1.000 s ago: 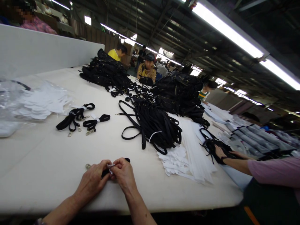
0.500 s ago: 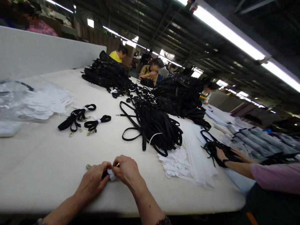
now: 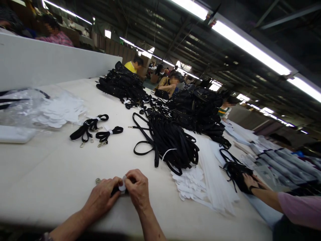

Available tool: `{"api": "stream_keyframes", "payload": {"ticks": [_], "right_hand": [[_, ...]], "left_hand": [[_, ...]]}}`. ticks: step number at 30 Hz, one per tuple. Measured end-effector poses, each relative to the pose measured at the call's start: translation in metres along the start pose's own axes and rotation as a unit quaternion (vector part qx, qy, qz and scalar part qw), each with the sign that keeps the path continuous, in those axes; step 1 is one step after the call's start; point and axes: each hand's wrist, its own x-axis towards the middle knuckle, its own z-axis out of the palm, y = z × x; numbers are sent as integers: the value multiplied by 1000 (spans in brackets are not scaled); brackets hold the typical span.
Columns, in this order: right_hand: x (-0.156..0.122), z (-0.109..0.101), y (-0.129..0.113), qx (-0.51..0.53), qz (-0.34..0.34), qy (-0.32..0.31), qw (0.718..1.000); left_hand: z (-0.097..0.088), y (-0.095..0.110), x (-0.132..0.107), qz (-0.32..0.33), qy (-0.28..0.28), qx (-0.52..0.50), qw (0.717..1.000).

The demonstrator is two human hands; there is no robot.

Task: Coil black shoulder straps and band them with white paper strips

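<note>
in the head view, a folded black strap point(image 3: 115, 191) is held at the near edge of the long white work table point(image 3: 50, 174), between the two hands. the left hand point(image 3: 101, 197) is closed on the strap's left part, with thumb and fingers pinched around it. a small metal snap clip point(image 3: 97, 181) is seen on the table just beyond its knuckles. the right hand point(image 3: 137, 189) is clenched on a small white paper band point(image 3: 122, 184), which is pressed against the strap where the two thumbs meet. farther back on the left, two banded black strap bundles point(image 3: 86, 129) are laid side by side, near a clear plastic bag of white paper pieces point(image 3: 57, 110). a large heap of loose black straps point(image 3: 170, 140) is piled at the middle, with a stack of white paper strips point(image 3: 200, 174) just to its right. at the right edge, a co-worker's hand point(image 3: 249, 180) is rested on another tangle of black straps.
</note>
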Motion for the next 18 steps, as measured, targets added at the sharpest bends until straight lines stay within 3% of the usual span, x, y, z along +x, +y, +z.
{"api": "stream_keyframes", "payload": {"ticks": [3, 7, 9, 14, 18], "right_hand": [[0, 0, -3, 66, 34, 13, 997], [-2, 0, 1, 164, 170, -43, 971], [-3, 0, 2, 181, 196, -58, 962], [-11, -2, 1, 171, 179, -52, 968], [-24, -1, 0, 111, 106, -64, 986]], "left_hand": [[-3, 3, 1, 5, -8, 3, 1000], [-5, -1, 0, 46, -20, 1, 999], [-3, -3, -2, 58, -25, -4, 998], [0, -3, -2, 19, -10, -25, 999], [-9, 2, 8, 3, -28, -42, 999]]}}
